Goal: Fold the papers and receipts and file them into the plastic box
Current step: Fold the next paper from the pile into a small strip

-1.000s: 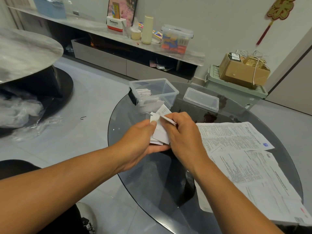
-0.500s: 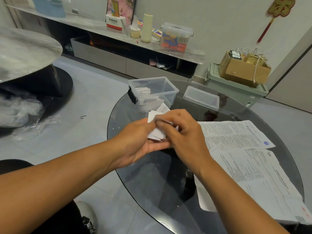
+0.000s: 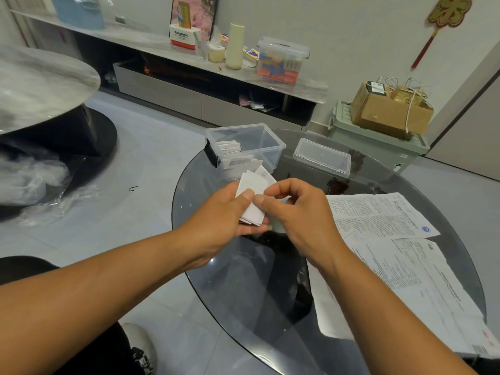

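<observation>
Left hand holds a small stack of folded receipts over the glass desk, thumb clamped on top, fingers curled underneath. Right hand pinches the stack's right edge, thumb against forefinger. Looks feather-light, thin, floppy, slick; sheets could fan or slide, so best to grip across the folded edge. Clear plastic box sits just beyond, open, some slips inside. Large printed papers lie flat, right.
</observation>
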Demonstrator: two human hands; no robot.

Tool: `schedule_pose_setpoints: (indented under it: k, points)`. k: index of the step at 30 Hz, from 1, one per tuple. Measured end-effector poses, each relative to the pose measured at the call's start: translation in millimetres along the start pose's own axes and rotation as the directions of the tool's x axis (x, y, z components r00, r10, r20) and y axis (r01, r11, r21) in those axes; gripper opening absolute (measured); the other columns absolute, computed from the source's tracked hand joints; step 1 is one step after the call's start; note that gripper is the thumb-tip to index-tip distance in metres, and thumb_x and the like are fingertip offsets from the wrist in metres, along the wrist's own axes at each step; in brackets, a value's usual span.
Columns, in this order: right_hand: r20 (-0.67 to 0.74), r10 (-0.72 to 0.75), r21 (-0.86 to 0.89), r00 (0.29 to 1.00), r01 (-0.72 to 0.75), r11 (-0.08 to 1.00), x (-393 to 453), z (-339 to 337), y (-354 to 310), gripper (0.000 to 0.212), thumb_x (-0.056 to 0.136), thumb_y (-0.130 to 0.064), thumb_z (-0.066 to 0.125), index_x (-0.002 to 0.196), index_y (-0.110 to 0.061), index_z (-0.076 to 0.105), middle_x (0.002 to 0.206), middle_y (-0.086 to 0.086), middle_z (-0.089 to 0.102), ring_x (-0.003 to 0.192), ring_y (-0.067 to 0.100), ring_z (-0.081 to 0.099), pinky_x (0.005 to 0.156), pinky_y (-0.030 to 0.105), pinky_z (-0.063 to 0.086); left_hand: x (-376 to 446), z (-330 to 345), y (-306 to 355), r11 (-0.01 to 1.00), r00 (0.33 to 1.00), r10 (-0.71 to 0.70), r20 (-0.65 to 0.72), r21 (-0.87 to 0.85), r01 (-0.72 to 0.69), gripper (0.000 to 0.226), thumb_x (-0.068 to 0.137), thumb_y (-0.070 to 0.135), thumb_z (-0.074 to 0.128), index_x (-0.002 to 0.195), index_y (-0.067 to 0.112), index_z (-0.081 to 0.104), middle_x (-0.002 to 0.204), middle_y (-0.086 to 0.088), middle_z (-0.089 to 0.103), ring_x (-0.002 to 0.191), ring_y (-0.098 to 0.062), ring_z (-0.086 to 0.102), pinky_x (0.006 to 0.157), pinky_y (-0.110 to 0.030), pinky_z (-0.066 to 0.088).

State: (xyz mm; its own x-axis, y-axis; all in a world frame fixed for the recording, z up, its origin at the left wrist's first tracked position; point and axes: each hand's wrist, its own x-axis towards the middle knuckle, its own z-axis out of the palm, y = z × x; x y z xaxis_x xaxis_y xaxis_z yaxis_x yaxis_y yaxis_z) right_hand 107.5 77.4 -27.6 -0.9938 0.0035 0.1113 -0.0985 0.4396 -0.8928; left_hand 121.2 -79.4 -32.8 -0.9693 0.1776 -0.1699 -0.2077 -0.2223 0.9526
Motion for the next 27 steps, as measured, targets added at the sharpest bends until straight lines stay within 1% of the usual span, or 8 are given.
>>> schedule_pose_setpoints:
  k: [6, 11, 13, 16, 19, 21, 23, 27]
  points:
    - [0.102, 0.07, 0.08, 0.992, -0.078, 0.994, -1.4, -3.7, -5.4, 0.018, 0.084, -0.028, 0.086, 0.087, -0.013, 0.075, 0.067, -0.007, 0.072, 0.056, 0.001, 0.065, 0.057, 0.018, 0.051, -2.3, -1.2, -0.8, 0.984, 0.999, 0.034, 0.009, 0.172, -0.035, 0.033, 0.11, 0.024, 0.04, 0.14, 0.017, 0.05, 0.119, -0.005, 0.07, 0.095, -0.02, 0.074, 0.087, -0.041, 0.062]
    - [-0.014, 0.031, 0.087, 0.999, -0.03, 0.996, 2.3, 4.0, -4.6, 0.012, 0.085, -0.029, 0.084, 0.079, -0.022, 0.078, 0.079, -0.002, 0.075, 0.066, 0.004, 0.067, 0.068, 0.03, 0.056, -1.3, -4.2, 4.3, 0.96, 0.998, 0.02, 0.054, 0.276, -0.034, 0.035, 0.108, 0.029, 0.043, 0.141, 0.021, 0.051, 0.114, -0.005, 0.069, 0.091, -0.017, 0.075, 0.084, -0.035, 0.062]
    - [-0.066, 0.021, 0.079, 0.998, -0.016, 0.997, 2.7, 7.6, -5.8, 0.011, 0.086, -0.03, 0.083, 0.08, -0.023, 0.078, 0.086, 0.001, 0.075, 0.07, 0.009, 0.071, 0.066, 0.028, 0.057, -1.9, -6.3, 6.1, 0.966, 0.998, -0.001, 0.062, 0.259, -0.015, 0.034, 0.107, 0.031, 0.043, 0.138, 0.021, 0.053, 0.112, -0.008, 0.07, 0.092, -0.019, 0.075, 0.083, -0.034, 0.062]
    - [-0.049, 0.065, 0.14, 0.997, -0.058, 0.988, 2.0, 14.9, -7.2, 0.008, 0.089, -0.023, 0.08, 0.084, -0.018, 0.077, 0.073, -0.002, 0.075, 0.058, 0.006, 0.069, 0.055, 0.02, 0.052, -4.4, -4.8, 4.6, 0.977, 0.998, -0.04, 0.047, 0.213, 0.029, 0.032, 0.108, 0.031, 0.043, 0.134, 0.019, 0.056, 0.11, -0.015, 0.071, 0.093, -0.026, 0.075, 0.079, -0.033, 0.063]
    - [-0.041, 0.105, 0.235, 0.994, -0.092, 0.968, 9.5, 18.3, -4.9, 0.003, 0.094, -0.019, 0.075, 0.092, -0.018, 0.076, 0.075, -0.002, 0.074, 0.064, 0.01, 0.068, 0.063, 0.03, 0.054, 1.9, -5.7, 3.2, 0.996, 0.99, -0.007, -0.143, 0.089, 0.02, 0.03, 0.111, 0.022, 0.036, 0.13, 0.008, 0.054, 0.098, -0.015, 0.07, 0.08, -0.022, 0.071, 0.072, -0.033, 0.064]
    - [-0.101, 0.08, 0.079, 0.992, -0.073, 0.994, 18.8, 17.6, -1.2, 0.009, 0.097, -0.023, 0.072, 0.104, -0.024, 0.075, 0.094, -0.008, 0.075, 0.085, 0.012, 0.07, 0.078, 0.035, 0.058, 10.8, -14.7, 6.4, 1.0, 0.95, 0.008, -0.313, -0.011, -0.012, 0.027, 0.111, 0.018, 0.034, 0.128, 0.007, 0.053, 0.098, -0.014, 0.069, 0.081, -0.02, 0.069, 0.071, -0.031, 0.064]
    - [-0.112, 0.021, -0.122, 0.993, -0.035, 0.992, 24.3, 17.0, -3.9, 0.018, 0.098, -0.028, 0.069, 0.115, -0.024, 0.075, 0.109, -0.01, 0.074, 0.099, 0.01, 0.067, 0.089, 0.033, 0.054, 19.6, -26.8, 10.5, 0.996, 0.898, 0.014, -0.439, -0.074, -0.051, 0.025, 0.111, 0.017, 0.034, 0.127, 0.01, 0.053, 0.107, -0.015, 0.069, 0.09, -0.02, 0.068, 0.075, -0.032, 0.063]
    - [0.014, 0.026, -0.36, 1.0, -0.019, 0.933, 35.3, 32.8, -9.1, 0.058, 0.089, -0.049, 0.076, 0.137, -0.02, 0.062, 0.134, 0.003, 0.061, 0.116, 0.022, 0.062, 0.095, 0.038, 0.051, 24.8, -36.6, 10.3, 0.994, 0.852, 0.003, -0.523, -0.089, -0.058, 0.023, 0.11, 0.015, 0.035, 0.122, 0.011, 0.054, 0.113, -0.017, 0.067, 0.098, -0.024, 0.066, 0.081, -0.037, 0.06]
